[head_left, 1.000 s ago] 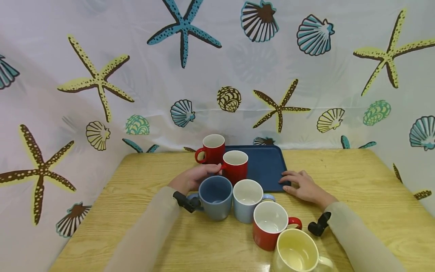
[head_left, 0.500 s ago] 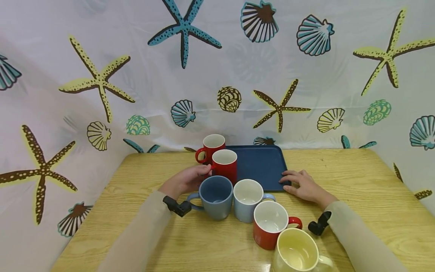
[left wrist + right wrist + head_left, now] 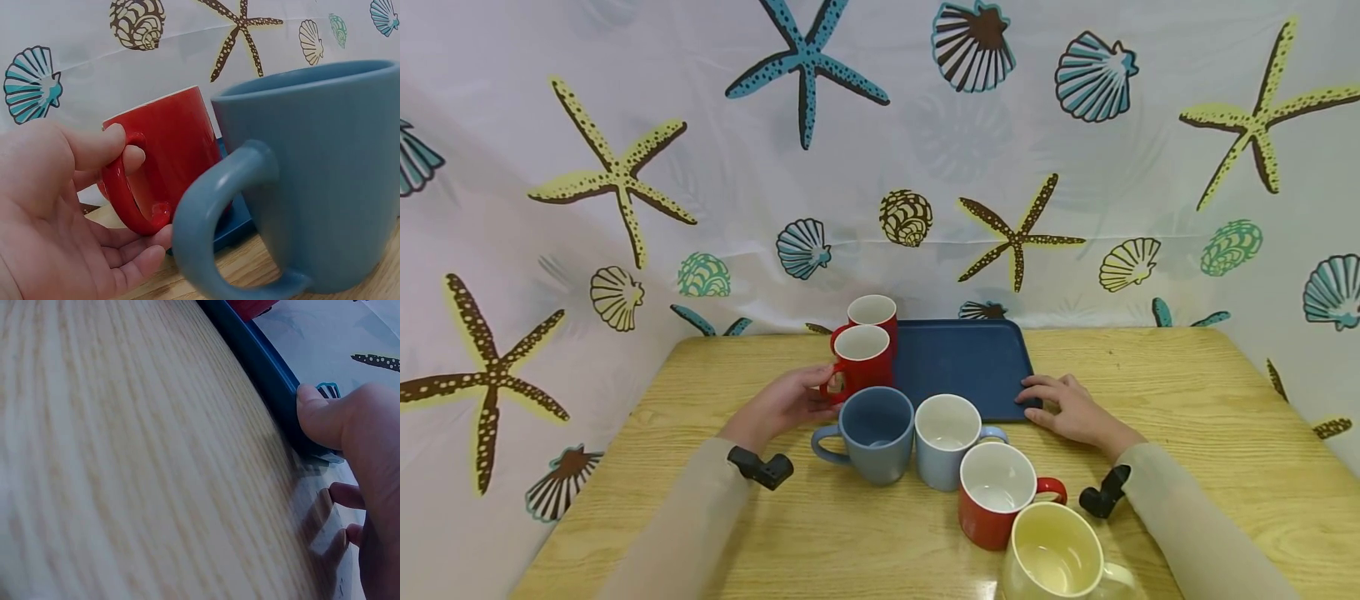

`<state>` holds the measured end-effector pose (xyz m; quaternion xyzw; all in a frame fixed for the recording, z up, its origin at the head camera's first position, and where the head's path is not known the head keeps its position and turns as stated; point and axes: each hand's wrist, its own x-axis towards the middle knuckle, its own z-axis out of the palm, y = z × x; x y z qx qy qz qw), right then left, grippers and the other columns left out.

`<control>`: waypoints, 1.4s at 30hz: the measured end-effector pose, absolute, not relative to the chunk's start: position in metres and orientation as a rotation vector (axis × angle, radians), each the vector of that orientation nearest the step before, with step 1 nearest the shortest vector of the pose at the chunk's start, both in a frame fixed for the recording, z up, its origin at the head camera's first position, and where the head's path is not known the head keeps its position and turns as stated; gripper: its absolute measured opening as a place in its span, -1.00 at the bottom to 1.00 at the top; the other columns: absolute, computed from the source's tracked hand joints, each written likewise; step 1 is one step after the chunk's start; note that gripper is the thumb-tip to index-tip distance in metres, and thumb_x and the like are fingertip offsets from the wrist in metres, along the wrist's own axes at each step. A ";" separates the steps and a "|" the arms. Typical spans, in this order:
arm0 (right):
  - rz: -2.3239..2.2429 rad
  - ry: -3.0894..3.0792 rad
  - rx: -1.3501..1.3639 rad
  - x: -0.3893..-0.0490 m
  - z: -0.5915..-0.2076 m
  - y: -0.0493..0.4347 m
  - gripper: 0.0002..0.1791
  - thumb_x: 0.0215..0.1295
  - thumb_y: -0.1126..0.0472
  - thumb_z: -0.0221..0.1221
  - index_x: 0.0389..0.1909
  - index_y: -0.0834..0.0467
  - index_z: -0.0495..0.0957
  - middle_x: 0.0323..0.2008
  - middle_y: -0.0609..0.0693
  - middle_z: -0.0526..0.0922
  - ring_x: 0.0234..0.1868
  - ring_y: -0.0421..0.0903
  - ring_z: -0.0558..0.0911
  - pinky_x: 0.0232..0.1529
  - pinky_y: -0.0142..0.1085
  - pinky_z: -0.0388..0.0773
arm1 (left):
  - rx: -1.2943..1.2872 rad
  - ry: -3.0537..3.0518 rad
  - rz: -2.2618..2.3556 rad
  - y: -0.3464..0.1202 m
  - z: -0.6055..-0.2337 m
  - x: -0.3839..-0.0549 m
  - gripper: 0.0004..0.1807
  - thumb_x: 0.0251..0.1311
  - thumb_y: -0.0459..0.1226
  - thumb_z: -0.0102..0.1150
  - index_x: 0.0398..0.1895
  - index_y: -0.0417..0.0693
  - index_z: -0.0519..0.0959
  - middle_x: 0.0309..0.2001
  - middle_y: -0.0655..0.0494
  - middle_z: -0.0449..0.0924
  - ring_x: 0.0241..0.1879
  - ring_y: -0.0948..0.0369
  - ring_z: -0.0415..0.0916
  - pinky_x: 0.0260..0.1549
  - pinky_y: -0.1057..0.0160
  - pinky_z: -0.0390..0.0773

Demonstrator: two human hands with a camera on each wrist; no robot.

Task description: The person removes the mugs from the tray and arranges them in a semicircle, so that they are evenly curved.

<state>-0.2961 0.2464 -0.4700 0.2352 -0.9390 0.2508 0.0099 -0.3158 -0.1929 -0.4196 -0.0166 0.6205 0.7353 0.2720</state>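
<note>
My left hand (image 3: 782,404) pinches the handle of a red mug (image 3: 868,371) with a white inside; in the left wrist view the thumb lies on top of the handle and a fingertip shows through its loop. The mug overlaps the left part of a dark blue tray (image 3: 962,371), just in front of another red mug (image 3: 874,308). My right hand (image 3: 1071,412) rests at the tray's near right corner. In the right wrist view its thumb (image 3: 322,415) touches the rim, while two other fingertips sit beyond the corner.
A blue mug (image 3: 880,446) stands right in front of the held one. From it a line of a light blue mug (image 3: 936,458), a red mug (image 3: 985,521) and a yellow mug (image 3: 1030,575) runs toward the front right. Patterned cloth (image 3: 865,167) hangs behind the wooden table (image 3: 1165,392).
My left hand has drawn the red mug leftward, from beside the rear red mug to in front of it, baring more of the tray. The right hand stays in place.
</note>
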 end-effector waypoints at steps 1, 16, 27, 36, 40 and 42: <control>0.782 -2.932 0.736 -0.296 -0.470 0.247 -0.69 0.28 -0.02 0.12 -0.03 -0.02 0.58 0.22 0.12 0.37 -0.02 0.05 0.29 -0.10 -0.05 0.25 | -0.048 1.671 1.980 -0.195 -0.419 -0.315 -0.70 0.36 -0.12 -0.07 0.04 -0.06 0.41 -0.02 -0.08 0.39 -0.11 0.01 0.44 0.06 0.07 0.36; 0.781 -2.933 0.725 -0.296 -0.467 0.249 -0.70 0.28 0.00 0.13 -0.03 -0.01 0.58 0.22 0.12 0.37 0.00 0.07 0.28 -0.08 -0.03 0.25 | 0.009 1.693 2.026 -0.221 -0.410 -0.299 -0.79 0.36 -0.13 -0.05 -0.14 -0.06 0.43 -0.03 -0.07 0.40 0.08 -0.17 0.36 0.19 -0.06 0.21; 0.784 -2.921 0.720 -0.295 -0.467 0.250 -0.71 0.28 0.02 0.13 -0.04 0.00 0.58 0.21 0.12 0.38 -0.01 0.07 0.29 -0.09 -0.04 0.25 | 0.061 1.786 1.988 -0.240 -0.408 -0.278 -0.79 0.36 -0.11 -0.05 -0.27 -0.06 0.43 -0.15 -0.01 0.45 0.06 -0.16 0.40 0.16 -0.05 0.24; 0.782 -2.911 0.742 -0.296 -0.471 0.248 -0.70 0.29 -0.01 0.12 -0.04 -0.01 0.59 0.21 0.11 0.38 -0.01 0.06 0.29 -0.10 -0.05 0.25 | 0.116 1.783 2.002 -0.260 -0.411 -0.257 -0.76 0.38 -0.12 -0.10 -0.35 -0.05 0.46 -0.13 -0.03 0.52 0.00 -0.08 0.48 0.12 -0.01 0.31; 0.791 -2.911 0.735 -0.295 -0.472 0.246 -0.72 0.28 0.01 0.13 -0.04 -0.01 0.59 0.21 0.11 0.38 -0.03 0.05 0.29 -0.11 -0.07 0.25 | 0.124 1.793 1.999 -0.271 -0.412 -0.247 -0.75 0.39 -0.12 -0.10 -0.34 -0.07 0.47 -0.07 -0.05 0.55 0.01 -0.09 0.48 0.09 0.03 0.36; 0.786 -2.915 0.730 -0.295 -0.472 0.245 -0.72 0.28 0.02 0.13 -0.04 0.00 0.58 0.21 0.10 0.38 -0.03 0.05 0.29 -0.12 -0.07 0.25 | 0.115 1.788 1.999 -0.275 -0.412 -0.243 -0.75 0.38 -0.12 -0.10 -0.35 -0.06 0.49 -0.05 -0.06 0.54 0.02 -0.09 0.48 0.08 0.05 0.37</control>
